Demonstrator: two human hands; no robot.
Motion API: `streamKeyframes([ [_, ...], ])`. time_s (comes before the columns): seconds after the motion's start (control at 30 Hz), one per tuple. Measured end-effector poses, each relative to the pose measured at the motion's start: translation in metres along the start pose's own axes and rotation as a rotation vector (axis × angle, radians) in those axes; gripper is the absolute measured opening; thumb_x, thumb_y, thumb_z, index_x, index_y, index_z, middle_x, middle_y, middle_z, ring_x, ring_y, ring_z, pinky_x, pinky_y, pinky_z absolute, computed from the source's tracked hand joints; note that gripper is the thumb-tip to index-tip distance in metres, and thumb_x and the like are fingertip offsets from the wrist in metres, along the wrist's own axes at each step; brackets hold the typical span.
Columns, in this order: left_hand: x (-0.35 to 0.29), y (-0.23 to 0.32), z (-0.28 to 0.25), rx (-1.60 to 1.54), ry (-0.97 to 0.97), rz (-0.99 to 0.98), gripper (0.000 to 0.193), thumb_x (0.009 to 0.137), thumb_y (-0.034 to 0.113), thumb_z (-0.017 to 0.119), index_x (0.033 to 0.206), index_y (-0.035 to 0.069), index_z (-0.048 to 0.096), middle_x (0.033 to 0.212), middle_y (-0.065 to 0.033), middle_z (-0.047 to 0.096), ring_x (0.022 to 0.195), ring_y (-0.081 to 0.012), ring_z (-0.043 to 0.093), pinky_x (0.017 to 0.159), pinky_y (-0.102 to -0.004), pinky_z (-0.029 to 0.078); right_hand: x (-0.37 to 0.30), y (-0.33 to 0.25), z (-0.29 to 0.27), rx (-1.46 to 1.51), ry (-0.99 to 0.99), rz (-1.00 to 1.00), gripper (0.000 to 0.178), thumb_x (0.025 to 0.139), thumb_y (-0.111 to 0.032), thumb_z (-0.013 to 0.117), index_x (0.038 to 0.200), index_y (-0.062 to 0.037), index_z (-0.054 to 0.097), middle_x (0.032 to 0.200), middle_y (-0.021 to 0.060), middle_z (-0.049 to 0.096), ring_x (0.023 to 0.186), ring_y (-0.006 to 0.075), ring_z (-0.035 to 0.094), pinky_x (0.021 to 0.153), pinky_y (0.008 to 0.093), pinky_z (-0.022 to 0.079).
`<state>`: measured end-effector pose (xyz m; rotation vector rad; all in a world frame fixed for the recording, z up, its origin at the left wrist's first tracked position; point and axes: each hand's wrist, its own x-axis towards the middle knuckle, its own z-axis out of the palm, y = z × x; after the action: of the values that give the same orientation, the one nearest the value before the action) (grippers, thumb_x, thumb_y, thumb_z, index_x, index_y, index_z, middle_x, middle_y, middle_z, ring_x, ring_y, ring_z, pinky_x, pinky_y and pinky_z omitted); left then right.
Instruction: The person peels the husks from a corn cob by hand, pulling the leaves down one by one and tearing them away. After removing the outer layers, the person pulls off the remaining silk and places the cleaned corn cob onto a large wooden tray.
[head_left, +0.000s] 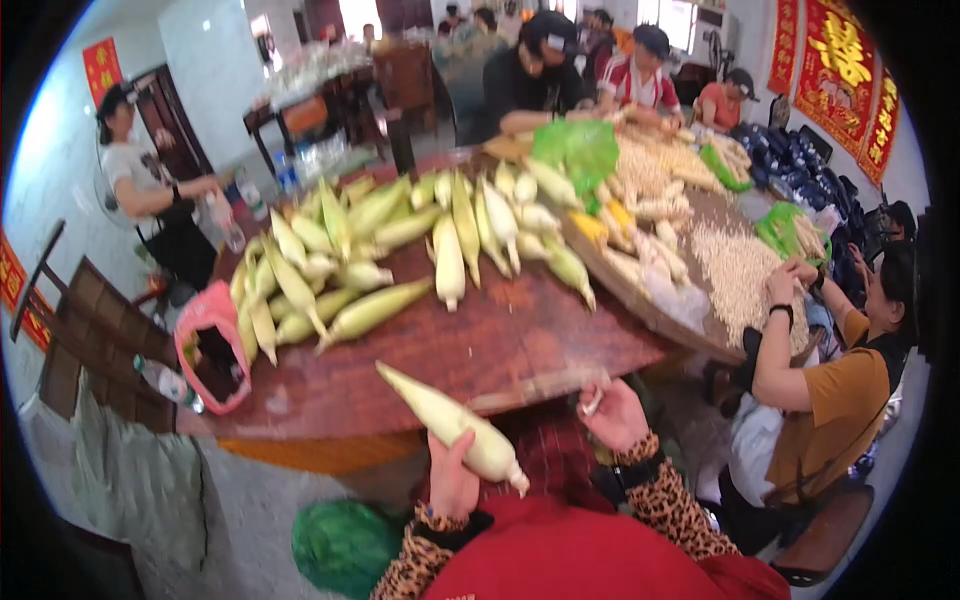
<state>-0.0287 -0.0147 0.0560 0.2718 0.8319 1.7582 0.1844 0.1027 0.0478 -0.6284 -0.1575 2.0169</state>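
Note:
Wrapped by the fingers of my left hand, an ear of corn in its pale green husk lies tilted. Its tip points up and left over the table edge, its stem end down and right. My right hand is apart from the corn, by the table's front edge. Its fingers are curled around a small whitish thing that I cannot make out. Many more husked corn ears are heaped across the wooden table in front of me.
A pink plastic bag stands at the table's left corner, near a bottle. On the right, a big round tray holds loose kernels and peeled cobs. A person works there. Below lies a green bag.

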Motion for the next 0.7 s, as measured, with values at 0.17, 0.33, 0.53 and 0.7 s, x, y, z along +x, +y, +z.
streamKeyframes([
  [0.17,-0.002,-0.005,0.011,0.169,0.016,0.01,0.05,0.085,-0.002,0.05,0.128,0.008,0.029,0.118,-0.01,0.044,0.108,-0.0217,0.049,0.093,-0.0367,0.042,-0.021,0.038,0.039,-0.755,-0.224,0.226,0.018,0.083,-0.007,0.057,0.099,-0.0038,0.05,0.083,0.0018,0.054,0.076,0.0101,0.053,0.067,0.0246,0.046],
  [0.33,-0.01,-0.003,0.017,0.211,-0.027,0.021,0.07,0.082,-0.004,0.056,0.137,0.011,0.016,0.124,-0.0086,0.04,0.109,-0.0189,0.046,0.089,-0.0329,0.044,-0.032,0.072,0.04,-0.996,-0.321,0.079,0.02,0.086,-0.009,0.056,0.104,-0.0023,0.051,0.091,0.0005,0.054,0.085,0.0057,0.051,0.072,0.022,0.044],
  [0.53,-0.013,-0.007,0.017,0.34,-0.001,0.082,0.082,0.078,-0.005,0.059,0.14,0.01,0.009,0.126,-0.011,0.037,0.109,-0.0191,0.045,0.087,-0.032,0.045,-0.045,0.079,0.05,-1.527,-0.304,-0.347,0.017,0.078,-0.01,0.06,0.091,-0.0009,0.053,0.082,0.0091,0.055,0.072,0.0185,0.058,0.066,0.0306,0.047],
  [0.7,-0.01,-0.014,0.009,0.465,-0.022,0.132,0.086,0.073,-0.006,0.058,0.141,0.009,0.009,0.126,-0.0119,0.037,0.109,-0.0196,0.045,0.087,-0.0323,0.045,-0.04,0.077,0.049,-1.649,-0.261,-0.306,0.016,0.075,-0.01,0.06,0.084,-0.0004,0.051,0.078,0.0135,0.054,0.068,0.0274,0.057,0.062,0.0345,0.046],
])
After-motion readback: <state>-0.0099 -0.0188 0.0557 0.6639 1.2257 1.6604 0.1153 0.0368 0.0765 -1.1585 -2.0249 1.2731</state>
